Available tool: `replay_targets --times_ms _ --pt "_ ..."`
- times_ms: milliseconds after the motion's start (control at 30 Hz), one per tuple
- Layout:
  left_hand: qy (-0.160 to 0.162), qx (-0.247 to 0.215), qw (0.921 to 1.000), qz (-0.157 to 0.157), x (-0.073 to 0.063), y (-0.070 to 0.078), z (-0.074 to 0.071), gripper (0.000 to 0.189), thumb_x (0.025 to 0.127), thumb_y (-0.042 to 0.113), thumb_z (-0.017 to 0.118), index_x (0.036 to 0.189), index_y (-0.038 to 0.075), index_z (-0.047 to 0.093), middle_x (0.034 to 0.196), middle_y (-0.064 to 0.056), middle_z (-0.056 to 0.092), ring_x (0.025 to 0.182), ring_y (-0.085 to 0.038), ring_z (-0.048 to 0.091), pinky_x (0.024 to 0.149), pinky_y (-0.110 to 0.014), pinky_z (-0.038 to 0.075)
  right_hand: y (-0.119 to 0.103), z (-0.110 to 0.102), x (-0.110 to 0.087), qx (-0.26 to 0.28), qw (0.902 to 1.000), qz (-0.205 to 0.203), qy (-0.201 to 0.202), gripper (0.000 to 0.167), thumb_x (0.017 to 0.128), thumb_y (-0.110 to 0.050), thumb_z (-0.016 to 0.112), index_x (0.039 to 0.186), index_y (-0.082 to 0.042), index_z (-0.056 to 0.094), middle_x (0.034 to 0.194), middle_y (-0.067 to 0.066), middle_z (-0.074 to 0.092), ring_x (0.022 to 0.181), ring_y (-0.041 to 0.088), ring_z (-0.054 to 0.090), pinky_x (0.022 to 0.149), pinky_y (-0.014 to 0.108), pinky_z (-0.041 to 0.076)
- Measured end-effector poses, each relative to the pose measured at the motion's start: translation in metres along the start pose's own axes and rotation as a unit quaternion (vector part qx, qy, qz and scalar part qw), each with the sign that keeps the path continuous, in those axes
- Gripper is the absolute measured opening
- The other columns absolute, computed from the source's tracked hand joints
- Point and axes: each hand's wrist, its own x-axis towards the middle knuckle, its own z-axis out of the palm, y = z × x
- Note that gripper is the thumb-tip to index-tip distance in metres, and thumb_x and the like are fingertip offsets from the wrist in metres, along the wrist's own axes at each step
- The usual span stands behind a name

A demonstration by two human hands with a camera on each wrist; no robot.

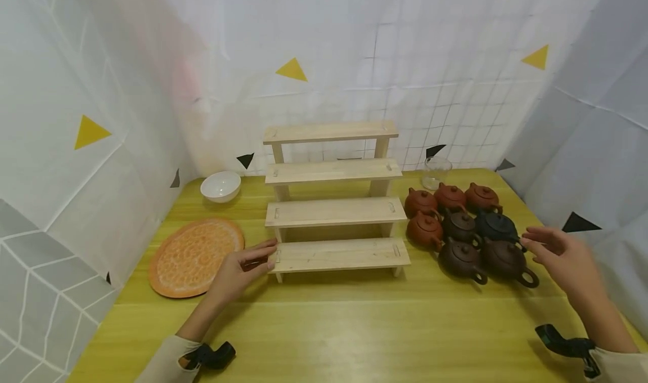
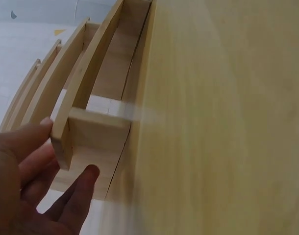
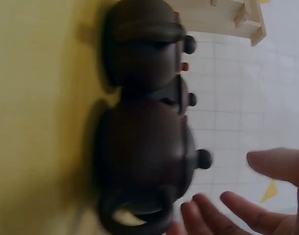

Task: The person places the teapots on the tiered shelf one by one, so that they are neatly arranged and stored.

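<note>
A four-step wooden display stand (image 1: 336, 211) occupies the middle of the table. At the left end of its lowest shelf is my left hand (image 1: 244, 267), the thumb and fingers on either side of the board's end; the left wrist view has one fingertip touching the corner and another finger apart below. To the right, several clay teapots (image 1: 462, 219) stand close together, reddish, dark brown and blue-black. My right hand (image 1: 564, 256) hovers beside the front right dark brown teapot (image 3: 144, 152), fingers loosely bent, holding nothing. The right wrist view is blurred.
An orange round mat (image 1: 197, 259) lies left of the stand, with a white bowl (image 1: 221, 187) behind it. At the back right, a clear glass (image 1: 436, 172) stands behind the teapots. White patterned cloth (image 1: 334, 45) encloses the yellowish wooden table (image 1: 324, 332).
</note>
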Motion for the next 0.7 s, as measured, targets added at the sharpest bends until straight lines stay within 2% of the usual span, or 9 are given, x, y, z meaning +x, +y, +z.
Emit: replay_targets --times_ms 133,300,533,700 --pt "-0.014 -0.004 0.9999 -0.002 -0.001 0.000 -0.004 0.040 0.100 0.014 0.074 0.139 0.006 0.068 0.152 -0.007 0.055 0.135 -0.025 0.054 0.099 -0.032 0.051 0.009 0.003 -0.006 0.015 0.9999 0.008 0.002 0.037 0.102 -0.029 0.072 0.131 -0.008 0.061 0.102 -0.033 0.060 0.086 -0.012 0.059 0.066 0.016 0.053" --pt "-0.014 0.005 0.9999 -0.004 -0.002 0.002 -0.006 0.040 0.100 0.016 0.074 0.139 0.007 0.068 0.151 -0.006 0.055 0.136 -0.023 0.053 0.099 -0.032 0.051 0.019 0.004 -0.014 0.011 0.9985 0.048 -0.022 0.044 0.101 -0.033 0.072 0.123 0.003 0.059 0.097 -0.024 0.062 0.081 0.000 0.061 0.065 0.022 0.054" --pt "-0.009 0.011 0.9999 -0.007 -0.001 0.000 -0.004 0.039 0.100 0.017 0.074 0.138 0.007 0.069 0.149 -0.005 0.057 0.135 -0.024 0.055 0.098 -0.030 0.052 0.029 0.009 -0.023 -0.006 0.9963 0.082 -0.026 0.039 0.102 -0.035 0.070 0.104 0.003 0.064 0.083 -0.008 0.067 0.067 0.019 0.059 0.056 0.032 0.050" --pt "-0.007 0.012 0.9998 -0.014 -0.001 0.001 -0.003 0.040 0.100 0.020 0.074 0.138 0.008 0.069 0.149 0.000 0.057 0.134 -0.019 0.055 0.098 -0.032 0.052 0.035 0.011 -0.025 0.002 0.9939 0.104 -0.035 0.045 0.104 -0.040 0.067 0.105 0.005 0.067 0.082 -0.003 0.068 0.063 0.023 0.057 0.053 0.036 0.048"
